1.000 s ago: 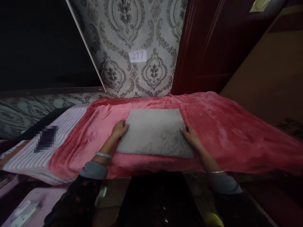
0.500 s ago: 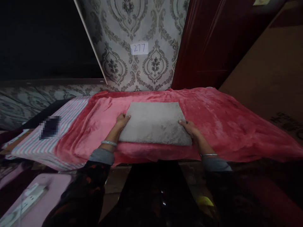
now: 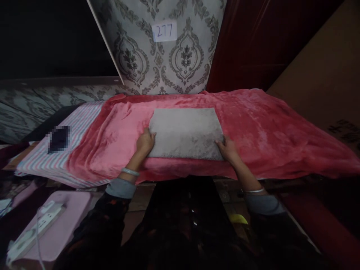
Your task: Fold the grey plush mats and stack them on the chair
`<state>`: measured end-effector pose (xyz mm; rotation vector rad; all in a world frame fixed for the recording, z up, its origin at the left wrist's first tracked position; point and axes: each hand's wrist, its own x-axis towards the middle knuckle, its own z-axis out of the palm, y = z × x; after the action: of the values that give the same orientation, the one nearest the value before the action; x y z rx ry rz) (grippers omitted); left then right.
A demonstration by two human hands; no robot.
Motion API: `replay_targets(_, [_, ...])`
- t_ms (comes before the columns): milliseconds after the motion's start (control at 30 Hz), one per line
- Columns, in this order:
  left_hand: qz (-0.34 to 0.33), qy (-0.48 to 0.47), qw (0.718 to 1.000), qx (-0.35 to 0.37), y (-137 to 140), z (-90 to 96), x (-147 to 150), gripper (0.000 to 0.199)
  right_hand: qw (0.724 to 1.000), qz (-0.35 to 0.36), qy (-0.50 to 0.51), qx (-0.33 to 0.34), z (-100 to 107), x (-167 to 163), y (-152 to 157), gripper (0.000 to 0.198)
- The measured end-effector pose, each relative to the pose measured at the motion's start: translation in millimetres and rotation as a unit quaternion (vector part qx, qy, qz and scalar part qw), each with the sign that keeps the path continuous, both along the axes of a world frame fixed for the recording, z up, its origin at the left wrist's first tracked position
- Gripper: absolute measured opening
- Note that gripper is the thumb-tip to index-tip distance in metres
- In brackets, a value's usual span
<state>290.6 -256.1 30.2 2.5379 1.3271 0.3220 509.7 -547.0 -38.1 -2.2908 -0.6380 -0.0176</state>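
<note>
A grey rectangular mat [image 3: 184, 131] with a short, plush-looking nap lies spread flat over a pink-red fleece blanket [image 3: 250, 131]. Its left edge is in my left hand [image 3: 145, 141], thumb on top and the other fingers mostly hidden at the side. On the opposite side my right hand [image 3: 227, 149] grips the right edge near the front corner, thumb on the upper face. Darker, ruffled patches mark the mat's right half. Whether the mat is one layer or folded, I cannot tell.
A striped cloth [image 3: 60, 153] with a blurred-out dark object on it covers the left end. Below it, a power strip [image 3: 42, 225] with its cord rests on a pink stool [image 3: 69, 221]. A dark screen [image 3: 53, 41] hangs at left; a cardboard box [image 3: 323, 75] stands right.
My view has tilted down, so everything sits higher in the picture. Both hands keep hold of the mat's side edges; the right hand has shifted slightly along its edge.
</note>
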Motion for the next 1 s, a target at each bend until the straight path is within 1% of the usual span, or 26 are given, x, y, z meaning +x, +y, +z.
replay_targets(67, [0.006,0.016,1.0,0.008,-6,0.6,0,0.05,1.0,-0.008,-0.017,-0.014,0,-4,0,0.049])
replay_targets(200, [0.003,0.021,1.0,0.017,-4,5.3,-7,0.05,0.997,-0.038,-0.056,-0.04,6,-14,-6,0.052])
replay_targets(267, [-0.009,0.014,0.998,0.059,-8,9.7,-10,0.051,0.992,-0.057,-0.104,-0.048,14,-21,-9,0.054])
replay_targets(300, [-0.024,0.007,0.996,0.089,-14,11.9,-10,0.053,0.988,-0.054,-0.135,-0.043,19,-26,-7,0.054])
replay_targets(367, [-0.09,-0.011,0.985,0.144,-33,14.4,-2,0.056,0.979,-0.014,-0.199,-0.029,29,-38,3,0.054])
replay_targets(433, [-0.193,-0.026,0.966,0.172,-59,11.9,12,0.059,0.969,0.045,-0.239,-0.043,38,-52,20,0.054])
replay_targets(500, [-0.281,-0.023,0.942,0.18,-85,3.4,26,0.059,0.962,0.087,-0.242,-0.095,40,-64,39,0.054])
replay_targets(533, [-0.309,-0.013,0.934,0.18,-94,-2.5,32,0.059,0.958,0.098,-0.235,-0.129,39,-70,46,0.055])
replay_targets(600, [-0.335,0.013,0.926,0.172,-106,-15.0,39,0.059,0.952,0.107,-0.215,-0.189,34,-78,54,0.055])
replay_targets(667, [-0.337,0.034,0.927,0.162,-109,-24.3,39,0.059,0.948,0.109,-0.209,-0.215,27,-81,55,0.055])
replay_targets(733, [-0.329,0.041,0.93,0.158,-105,-27.8,36,0.06,0.947,0.109,-0.214,-0.212,22,-81,52,0.055])
replay_targets(867, [-0.285,0.056,0.945,0.149,-90,-23.1,23,0.064,0.954,0.113,-0.203,-0.191,20,-78,48,0.056])
replay_targets(1000, [-0.207,0.082,0.966,0.131,-64,-18.4,-1,0.065,0.964,0.119,-0.18,-0.157,18,-78,51,0.056])
